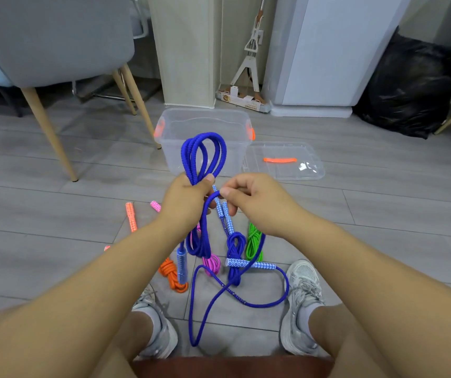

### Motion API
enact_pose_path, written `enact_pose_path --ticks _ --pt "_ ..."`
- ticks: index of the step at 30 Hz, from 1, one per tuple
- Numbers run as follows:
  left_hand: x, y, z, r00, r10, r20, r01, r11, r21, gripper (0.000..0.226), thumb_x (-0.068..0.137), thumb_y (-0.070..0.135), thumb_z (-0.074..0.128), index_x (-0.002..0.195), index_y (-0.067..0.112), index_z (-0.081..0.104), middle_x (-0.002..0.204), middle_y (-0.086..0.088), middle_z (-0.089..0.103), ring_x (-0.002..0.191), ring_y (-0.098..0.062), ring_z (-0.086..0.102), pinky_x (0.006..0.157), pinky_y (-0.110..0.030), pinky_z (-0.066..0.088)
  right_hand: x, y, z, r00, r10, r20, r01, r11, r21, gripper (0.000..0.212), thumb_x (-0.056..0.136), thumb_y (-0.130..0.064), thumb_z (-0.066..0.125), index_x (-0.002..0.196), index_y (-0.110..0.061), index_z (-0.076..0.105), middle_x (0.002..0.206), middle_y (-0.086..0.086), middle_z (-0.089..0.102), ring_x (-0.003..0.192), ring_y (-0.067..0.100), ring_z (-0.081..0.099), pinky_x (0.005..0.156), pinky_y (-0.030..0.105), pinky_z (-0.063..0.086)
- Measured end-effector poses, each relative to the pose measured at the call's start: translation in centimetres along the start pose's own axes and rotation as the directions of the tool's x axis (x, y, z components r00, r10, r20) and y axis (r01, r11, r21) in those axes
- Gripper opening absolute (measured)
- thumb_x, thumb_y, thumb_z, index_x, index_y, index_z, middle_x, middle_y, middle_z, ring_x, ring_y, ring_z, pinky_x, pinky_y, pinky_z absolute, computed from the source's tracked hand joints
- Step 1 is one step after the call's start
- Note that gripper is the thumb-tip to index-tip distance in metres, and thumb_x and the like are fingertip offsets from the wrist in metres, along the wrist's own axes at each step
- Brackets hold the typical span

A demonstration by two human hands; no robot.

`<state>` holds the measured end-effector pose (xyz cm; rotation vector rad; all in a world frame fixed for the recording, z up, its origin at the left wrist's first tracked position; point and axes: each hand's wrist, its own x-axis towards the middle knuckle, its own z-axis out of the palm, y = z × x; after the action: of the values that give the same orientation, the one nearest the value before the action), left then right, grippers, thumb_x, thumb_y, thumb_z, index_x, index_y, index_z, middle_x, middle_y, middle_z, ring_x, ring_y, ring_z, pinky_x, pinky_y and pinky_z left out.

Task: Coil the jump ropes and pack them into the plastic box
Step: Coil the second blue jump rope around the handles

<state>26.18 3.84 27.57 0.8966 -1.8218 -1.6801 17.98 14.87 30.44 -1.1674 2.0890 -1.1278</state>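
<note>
Both bare arms reach forward, side by side, and the hands are close together. The left hand [188, 199] is curled tight around a bunch of loops of the blue rope [203, 156]. The right hand [257, 200] pinches one strand of it between thumb and first finger, its other fingers bent.

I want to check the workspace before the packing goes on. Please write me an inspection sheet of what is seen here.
Surface: grey plank floor.
Job's things: blue rope partly coiled, its tail on the floor; orange rope, pink rope, green rope and second blue coil lie on the floor; plastic box open, lid beside it.
Clutter: nothing seen.
Hands: left hand grips the blue loops; right hand pinches a strand.
Cables: nothing seen.
Surroundings: grey chair, mop, black bag.
</note>
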Motion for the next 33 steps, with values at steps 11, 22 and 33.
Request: enact_pose_path --ticks 11,22,33 --pt "-0.8 0.3 0.6 0.993 -0.114 0.034 0.118 0.986 -0.118 0.028 0.098 0.028 0.047 0.075 0.013 0.052 0.058 0.001 0.048 0.041 -0.010 0.044 0.046 -0.025 0.044 1.3 0.7 0.9 0.989 -0.023 -0.149 -0.001 0.987 -0.160 0.013 0.093 -0.031 0.054 0.081 -0.026 0.056 0.061 -0.009 0.061 0.061 0.000 0.055 0.059 0.015 0.039" --pt "-0.1 0.7 -1.7 0.998 -0.054 0.036 0.057 0.994 -0.096 0.033 0.079 0.024 0.074 0.068 0.012 0.045 0.049 0.001 0.031 0.041 -0.015 0.028 0.041 -0.023 0.035 -0.3 3.7 -2.3 0.995 0.015 -0.100 -0.036 0.978 -0.205 0.019 0.089 -0.033 0.060 0.084 -0.015 0.065 0.060 -0.003 0.054 0.059 0.012 0.051 0.062 0.026 0.040" --pt "0.6 0.2 -2.0 0.998 -0.051 0.046 0.058 0.988 -0.145 0.034 0.085 0.013 0.068 0.063 0.016 0.041 0.050 0.003 0.028 0.039 -0.011 0.027 0.044 -0.024 0.036 -1.5 5.3 -4.1 0.962 -0.088 -0.259 0.017 0.965 -0.263 0.033 0.095 -0.011 0.048 0.124 -0.022 0.060 0.088 0.007 0.047 0.077 0.008 0.044 0.070 0.000 0.029"
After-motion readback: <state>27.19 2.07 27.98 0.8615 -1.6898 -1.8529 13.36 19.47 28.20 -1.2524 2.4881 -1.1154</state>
